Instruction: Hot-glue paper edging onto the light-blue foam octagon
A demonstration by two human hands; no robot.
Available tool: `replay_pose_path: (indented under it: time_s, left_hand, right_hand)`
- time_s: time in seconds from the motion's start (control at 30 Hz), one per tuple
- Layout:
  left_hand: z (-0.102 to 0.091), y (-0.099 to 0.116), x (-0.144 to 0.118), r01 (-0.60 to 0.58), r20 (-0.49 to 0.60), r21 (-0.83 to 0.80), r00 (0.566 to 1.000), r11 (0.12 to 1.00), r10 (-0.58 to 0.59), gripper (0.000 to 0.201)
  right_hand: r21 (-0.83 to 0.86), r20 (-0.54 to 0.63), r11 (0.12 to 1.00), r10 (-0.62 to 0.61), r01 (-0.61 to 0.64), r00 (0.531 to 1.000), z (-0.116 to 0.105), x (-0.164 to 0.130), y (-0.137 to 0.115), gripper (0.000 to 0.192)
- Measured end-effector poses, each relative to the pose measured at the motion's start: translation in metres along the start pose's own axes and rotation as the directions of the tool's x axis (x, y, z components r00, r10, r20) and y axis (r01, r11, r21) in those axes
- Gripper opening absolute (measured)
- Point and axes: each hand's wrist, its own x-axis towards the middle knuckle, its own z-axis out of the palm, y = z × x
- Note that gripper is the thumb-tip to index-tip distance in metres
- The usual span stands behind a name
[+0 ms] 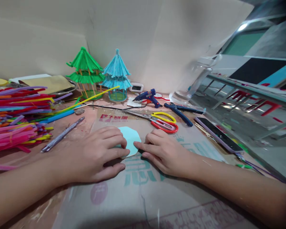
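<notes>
A light blue piece of paper (132, 141), rounded with straight-cut edges, lies flat on a printed plastic sheet (124, 200). From the left, my left hand (105, 152) rests over the paper's edge, its fingers apart and the index fingertip on the paper. My right hand (160, 151) lies palm down on the other side, with the index finger stretched to the paper's right edge and other fingers loosely bent. Neither hand grips anything. Just beyond them are scissors (164, 121) with yellow and red handles.
Pipe cleaners (16, 117) are heaped at left, beside a pen (63, 133). Green (84, 73) and blue (117, 74) pagoda models stand behind. A glue gun (147, 96), pliers (178, 111), a phone (218, 134) and a clear jar (192, 79) are around the right side.
</notes>
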Motion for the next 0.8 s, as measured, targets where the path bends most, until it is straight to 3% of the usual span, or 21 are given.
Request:
replay_pose_path:
  time_s: [0.13,0.2,0.3,0.37,0.43,0.57,0.67,0.8]
  left_hand:
    - [0.005,-0.003,-0.001,0.112,-0.019,0.091,0.994,0.989,-0.111,0.055]
    - [0.004,-0.003,-0.003,0.082,-0.004,0.118,0.997,0.99,-0.082,0.06]
    - [-0.002,0.0,-0.005,-0.056,-0.079,-0.014,0.995,0.998,0.054,0.027]
    - [-0.006,0.003,-0.006,-0.052,-0.211,-0.096,0.977,0.994,0.031,0.011]
    - [-0.006,0.003,-0.004,0.017,-0.263,-0.12,0.964,0.993,-0.048,0.006]
    - [0.001,-0.001,0.001,0.107,-0.095,-0.128,0.988,0.986,-0.12,0.011]
    - [0.004,-0.004,0.003,0.135,-0.05,-0.191,0.988,0.972,-0.147,0.017]
    - [0.002,-0.004,0.003,0.146,-0.048,-0.242,0.986,0.959,-0.162,0.018]
  right_hand:
    - [0.004,-0.007,1.0,0.012,-0.012,1.0,0.0,-0.001,-0.001,0.039]
    - [-0.001,-0.012,1.0,0.005,-0.005,1.0,0.0,-0.001,-0.001,0.039]
    - [-0.001,-0.036,1.0,-0.003,0.003,0.999,0.001,-0.001,0.0,0.037]
    - [0.009,-0.064,1.0,-0.01,0.011,0.998,0.002,0.0,-0.001,0.036]
    - [0.015,-0.103,0.999,-0.026,0.028,0.994,0.003,0.0,-0.001,0.033]
    - [0.051,-0.26,0.997,-0.04,0.055,0.965,0.004,-0.002,0.0,0.023]
    - [0.145,-0.35,0.988,-0.008,0.062,0.937,0.003,-0.003,0.002,0.008]
    - [0.131,-0.265,0.986,-0.063,0.101,0.962,0.0,-0.004,0.001,0.008]
